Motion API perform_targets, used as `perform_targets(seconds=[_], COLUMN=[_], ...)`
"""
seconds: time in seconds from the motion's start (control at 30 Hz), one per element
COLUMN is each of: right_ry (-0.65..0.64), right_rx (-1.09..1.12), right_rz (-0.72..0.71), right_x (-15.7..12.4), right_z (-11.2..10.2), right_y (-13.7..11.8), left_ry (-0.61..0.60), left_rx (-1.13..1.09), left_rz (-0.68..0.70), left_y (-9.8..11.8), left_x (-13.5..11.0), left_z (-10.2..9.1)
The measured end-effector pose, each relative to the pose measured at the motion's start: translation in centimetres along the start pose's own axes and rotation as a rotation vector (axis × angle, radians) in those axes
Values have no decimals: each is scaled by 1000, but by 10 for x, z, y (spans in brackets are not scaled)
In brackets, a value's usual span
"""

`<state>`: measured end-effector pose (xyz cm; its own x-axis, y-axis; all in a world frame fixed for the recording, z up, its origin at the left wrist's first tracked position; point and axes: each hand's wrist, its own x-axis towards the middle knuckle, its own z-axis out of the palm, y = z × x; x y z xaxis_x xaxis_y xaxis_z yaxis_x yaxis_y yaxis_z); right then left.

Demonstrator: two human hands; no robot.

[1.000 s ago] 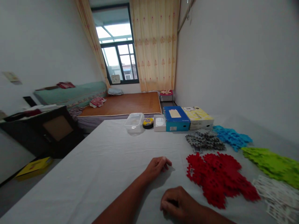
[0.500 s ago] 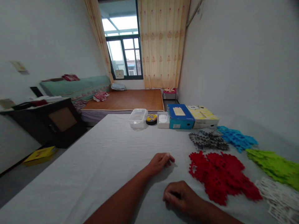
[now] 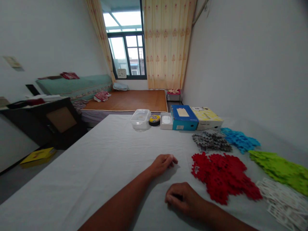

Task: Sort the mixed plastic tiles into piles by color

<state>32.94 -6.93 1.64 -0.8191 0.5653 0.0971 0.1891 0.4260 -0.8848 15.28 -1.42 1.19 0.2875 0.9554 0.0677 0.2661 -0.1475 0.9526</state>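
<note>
My left hand (image 3: 165, 164) rests on the white-covered table (image 3: 101, 160) with its fingers curled under, and nothing shows in it. Closer to me lies my right hand (image 3: 184, 199), loosely fisted with a dark hollow between thumb and fingers and no object visible there. Just right of both hands, touching neither, is a heap of red flat pieces with notched edges (image 3: 223, 175). Beyond it sit similar grey pieces (image 3: 211, 141) and blue pieces (image 3: 240, 139). Lime green pieces (image 3: 279, 166) and white openwork pieces (image 3: 284, 200) lie further right.
Along the table's far edge stand a clear plastic container (image 3: 141, 119), a round black-and-yellow tin (image 3: 154, 120), a small white box (image 3: 166, 121), a blue box (image 3: 184, 118) and a yellow box (image 3: 207, 118). A wall borders the right side. Behind is a bed (image 3: 134, 100).
The view has shifted slightly, so everything sits a little higher and further left. Both hands keep nearly the same pose on the table.
</note>
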Motion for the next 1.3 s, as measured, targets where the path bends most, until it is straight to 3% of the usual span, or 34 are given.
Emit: perform_targets(seconds=[0.37,0.67,0.83,1.13,1.2,1.3], right_ry=[11,-4,5,46,53,68], right_rx=[7,-37,-96,-134,-107,-67], right_rz=[-43,-60,-142,-110,-111,-122], right_x=[2,4,7,6,6,4], right_z=[0,-4,-6,-15,-13,-12], right_y=[4,4,7,6,7,8], left_ry=[-8,-14,11,97,69,-68], left_rx=[147,151,195,187,192,314], left_rz=[12,2,-23,-65,-80,-43], left_y=[-5,7,15,17,18,22], left_x=[0,-1,-2,5,7,13], left_z=[1,-2,-4,-2,0,-9])
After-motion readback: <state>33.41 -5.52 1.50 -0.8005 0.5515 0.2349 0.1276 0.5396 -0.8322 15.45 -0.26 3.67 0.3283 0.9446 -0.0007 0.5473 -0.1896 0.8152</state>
